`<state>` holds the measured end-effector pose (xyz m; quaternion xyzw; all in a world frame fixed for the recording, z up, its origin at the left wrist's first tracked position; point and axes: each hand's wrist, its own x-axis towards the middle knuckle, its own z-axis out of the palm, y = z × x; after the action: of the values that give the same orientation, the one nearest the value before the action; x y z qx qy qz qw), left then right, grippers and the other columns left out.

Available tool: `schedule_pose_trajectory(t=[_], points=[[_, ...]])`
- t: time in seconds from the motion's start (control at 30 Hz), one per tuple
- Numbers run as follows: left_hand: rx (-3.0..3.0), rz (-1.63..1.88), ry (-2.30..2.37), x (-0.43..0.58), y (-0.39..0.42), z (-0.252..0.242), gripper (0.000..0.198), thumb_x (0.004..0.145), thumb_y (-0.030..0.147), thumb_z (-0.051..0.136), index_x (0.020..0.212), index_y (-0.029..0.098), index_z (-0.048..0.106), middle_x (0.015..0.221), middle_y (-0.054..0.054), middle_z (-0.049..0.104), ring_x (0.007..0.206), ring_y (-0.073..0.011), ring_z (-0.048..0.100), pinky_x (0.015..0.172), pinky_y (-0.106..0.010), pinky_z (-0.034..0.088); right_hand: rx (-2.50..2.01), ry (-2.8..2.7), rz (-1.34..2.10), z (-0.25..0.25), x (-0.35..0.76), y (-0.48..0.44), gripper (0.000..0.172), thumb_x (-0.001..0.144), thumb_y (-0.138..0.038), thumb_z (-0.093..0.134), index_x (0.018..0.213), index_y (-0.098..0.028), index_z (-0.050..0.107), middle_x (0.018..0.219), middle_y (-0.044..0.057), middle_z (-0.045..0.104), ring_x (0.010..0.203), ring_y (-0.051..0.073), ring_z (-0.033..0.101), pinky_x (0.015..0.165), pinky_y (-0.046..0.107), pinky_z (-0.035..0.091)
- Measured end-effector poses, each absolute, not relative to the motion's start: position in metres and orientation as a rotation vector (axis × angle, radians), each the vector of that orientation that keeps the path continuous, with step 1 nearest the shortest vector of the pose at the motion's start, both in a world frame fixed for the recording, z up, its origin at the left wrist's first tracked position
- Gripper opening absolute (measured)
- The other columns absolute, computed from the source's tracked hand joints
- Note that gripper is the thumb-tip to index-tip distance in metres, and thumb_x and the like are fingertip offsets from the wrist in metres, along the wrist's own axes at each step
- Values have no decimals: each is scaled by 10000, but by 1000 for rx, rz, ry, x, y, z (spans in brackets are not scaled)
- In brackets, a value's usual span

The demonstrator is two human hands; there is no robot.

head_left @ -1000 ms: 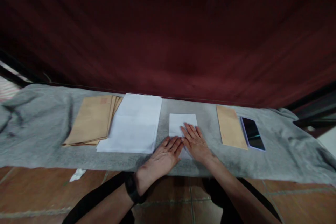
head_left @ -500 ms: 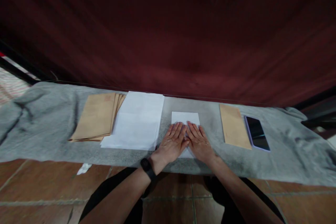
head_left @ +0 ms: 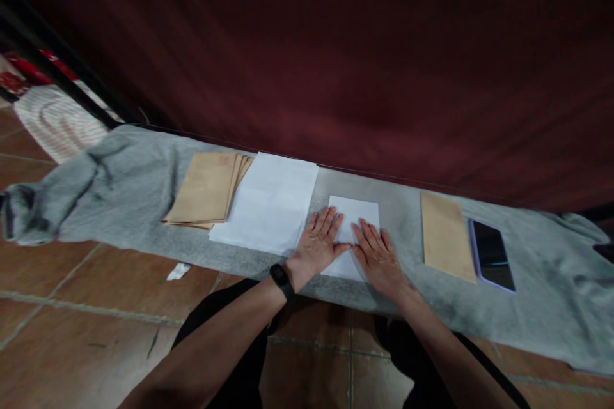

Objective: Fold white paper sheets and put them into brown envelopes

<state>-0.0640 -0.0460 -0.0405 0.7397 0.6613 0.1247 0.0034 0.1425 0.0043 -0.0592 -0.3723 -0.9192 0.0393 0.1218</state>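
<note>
My left hand (head_left: pixel 320 244) and right hand (head_left: pixel 378 257) both lie flat, palms down, on the small white sheet (head_left: pixel 357 214), fingers stretched out and only slightly fanned, gripping nothing; the thumbs nearly meet over its middle. The sheet sits near the front edge of the grey cloth (head_left: pixel 129 198), about midway along it, and my hands cover most of its lower half, so I cannot tell whether it is folded or how its near edge lies. Just beside my left hand is a stack of white paper (head_left: pixel 271 201), which overlaps the right side of a fanned pile of brown envelopes (head_left: pixel 206 186); a faint reddish mark on the top one is too blurred to read. Toward the cloth's right end a single brown envelope (head_left: pixel 446 235) lies alongside a dark-screened phone (head_left: pixel 492 254). A black band (head_left: pixel 281 280) circles my left wrist. The cloth's left end is bunched, its far edge disappears under a dark red curtain (head_left: pixel 336 64), and its right end is cut off by the frame.
</note>
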Motion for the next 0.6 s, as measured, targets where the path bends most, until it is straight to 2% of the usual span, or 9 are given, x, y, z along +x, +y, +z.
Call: schedule_pose_trajectory(t=[0.3,0.43,0.6], points=[[2315,408,2068,-63,-46,-39,736,998,609,410,1575,159,325,1645,-175,313,1543,-309,249,1248,-523,192,-1044,-2783,227,-54,179,8,587,1075,-442,337,1623,-268,222,1686,60,224,1540,251,251,1255,518,230],[2334,381,2065,-64,-45,-39,731,993,606,434,1558,147,363,1643,-177,316,1539,-316,256,1246,-517,204,-997,-2830,341,-44,196,10,583,1073,-448,368,1616,-275,245,1687,57,226,1541,229,248,1261,496,241],[2373,285,2100,-66,-44,-37,713,1007,597,396,1560,147,370,1647,-163,309,1541,-309,254,1249,-517,205,-961,-2889,506,-32,208,6,765,1001,-491,538,1631,-273,162,1699,78,156,1563,231,159,1279,498,171]])
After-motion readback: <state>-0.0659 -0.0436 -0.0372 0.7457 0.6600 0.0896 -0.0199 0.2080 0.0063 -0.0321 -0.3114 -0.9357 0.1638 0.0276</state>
